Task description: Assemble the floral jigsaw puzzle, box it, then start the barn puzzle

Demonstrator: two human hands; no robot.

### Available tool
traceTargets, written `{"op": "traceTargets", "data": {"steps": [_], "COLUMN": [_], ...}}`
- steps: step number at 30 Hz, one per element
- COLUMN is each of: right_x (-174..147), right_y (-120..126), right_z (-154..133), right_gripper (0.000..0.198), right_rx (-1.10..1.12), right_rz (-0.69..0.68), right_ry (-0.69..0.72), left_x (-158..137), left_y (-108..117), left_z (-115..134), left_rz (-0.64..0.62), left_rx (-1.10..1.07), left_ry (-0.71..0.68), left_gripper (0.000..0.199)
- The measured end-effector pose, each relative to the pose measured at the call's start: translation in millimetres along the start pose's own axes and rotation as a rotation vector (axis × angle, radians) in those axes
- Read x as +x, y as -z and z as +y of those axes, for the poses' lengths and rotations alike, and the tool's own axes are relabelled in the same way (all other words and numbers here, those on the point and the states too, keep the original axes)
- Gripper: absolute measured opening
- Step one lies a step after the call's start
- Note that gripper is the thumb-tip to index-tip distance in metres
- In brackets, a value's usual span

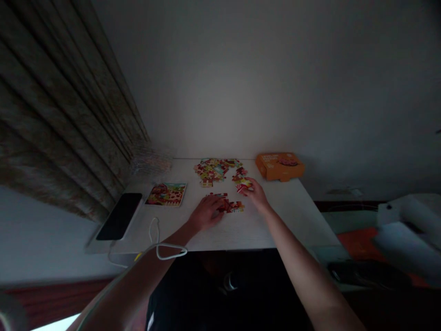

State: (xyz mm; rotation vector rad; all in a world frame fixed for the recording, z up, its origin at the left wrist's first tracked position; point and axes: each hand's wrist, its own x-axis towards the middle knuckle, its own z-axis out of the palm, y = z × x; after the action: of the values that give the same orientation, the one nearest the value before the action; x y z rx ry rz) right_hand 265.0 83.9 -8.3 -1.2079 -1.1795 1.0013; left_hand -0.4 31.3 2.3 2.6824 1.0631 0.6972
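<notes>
My left hand [207, 212] lies flat with its fingers over the left part of a joined strip of red jigsaw pieces [231, 206], hiding some of it. To the right, my right hand [255, 192] pinches a red and white jigsaw piece [243, 185] between thumb and fingers, a little above the strip. Beyond both hands is a heap of loose, colourful jigsaw pieces [212, 169]. One pale piece [206, 182] lies at the heap's near edge. Left of my left hand rests a picture card [166, 194] showing a red barn scene.
An orange puzzle box [280, 166] stands at the table's back right. A dark-screened phone [120, 216] lies at the left edge, near crumpled clear plastic [151, 158]. A white cable [171, 248] loops across my left forearm. Curtains [65, 101] hang at left.
</notes>
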Motion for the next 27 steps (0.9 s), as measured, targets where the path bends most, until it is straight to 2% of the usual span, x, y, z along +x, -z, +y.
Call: {"op": "traceTargets", "data": {"steps": [2,6,10,14,20,25,27], "right_x": [-26,-53,-55,-54,-55,-53,-53], "right_y": [5,10,10,10,9,10,11], "right_z": [3,11,14,15,15,15,16], "right_gripper": [0.040,0.044,0.053,0.052,0.047,0.042,0.041], "right_rx": [0.034,0.086,0.108,0.055,0.081,0.086,0.053], "right_rz": [0.052,0.162,0.161,0.115,0.194,0.224,0.227], "right_ry": [-0.035,0.014,0.040,0.049,0.010,0.025,0.029], "left_x": [0,1,0,1,13,20,17], "left_y": [-1,-2,0,-3,-17,-10,-5], "left_z": [0,0,1,10,32,16,9], "left_rz": [-0.020,-0.048,-0.052,-0.029,0.029,0.105,0.120], "left_rx": [0.004,0.012,0.045,0.037,0.016,0.060,0.070], "left_ry": [-0.026,-0.035,-0.051,-0.068,0.026,0.183,0.193], "left_gripper": [0.039,0.037,0.035,0.035,0.034,0.028,0.028]}}
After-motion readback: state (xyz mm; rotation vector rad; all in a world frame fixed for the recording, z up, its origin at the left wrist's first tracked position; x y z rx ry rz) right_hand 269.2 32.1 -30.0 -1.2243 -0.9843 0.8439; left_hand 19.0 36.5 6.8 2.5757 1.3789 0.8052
